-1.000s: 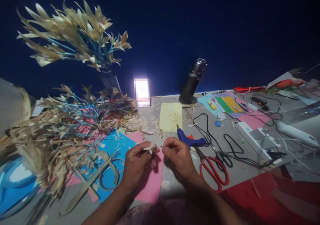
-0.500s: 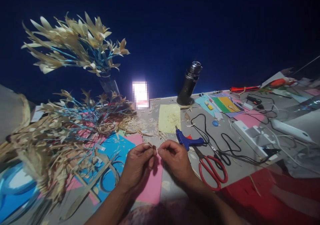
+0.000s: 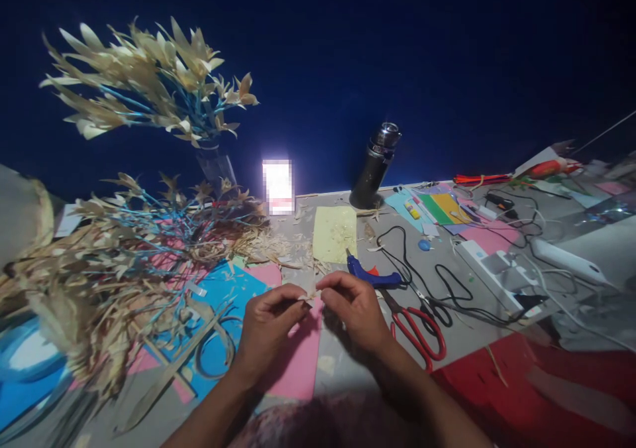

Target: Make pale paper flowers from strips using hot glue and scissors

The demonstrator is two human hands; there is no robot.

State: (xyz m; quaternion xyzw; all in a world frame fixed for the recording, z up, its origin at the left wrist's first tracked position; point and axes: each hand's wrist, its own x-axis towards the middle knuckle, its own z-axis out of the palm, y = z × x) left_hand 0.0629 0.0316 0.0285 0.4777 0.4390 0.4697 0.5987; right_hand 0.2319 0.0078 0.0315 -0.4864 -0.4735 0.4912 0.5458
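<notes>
A grey table (image 3: pixel 467 336) meets a dark blue background. Left of and beyond the yellow sheet (image 3: pixel 330 226), I see a clear vase (image 3: pixel 212 166) holding pale leaves (image 3: pixel 142 63). Nearer than the sheet, my left hand (image 3: pixel 271 322) and right hand (image 3: pixel 355 309) pinch narrowly at a pale piece (image 3: pixel 312 295), plainer than half a second ago.

Grey tabletop (image 3: pixel 342 368) with blue glue gun (image 3: pixel 372 274), red-handled scissors (image 3: pixel 420 332), black flask (image 3: pixel 375 166), coloured sheets, plant scraps.
</notes>
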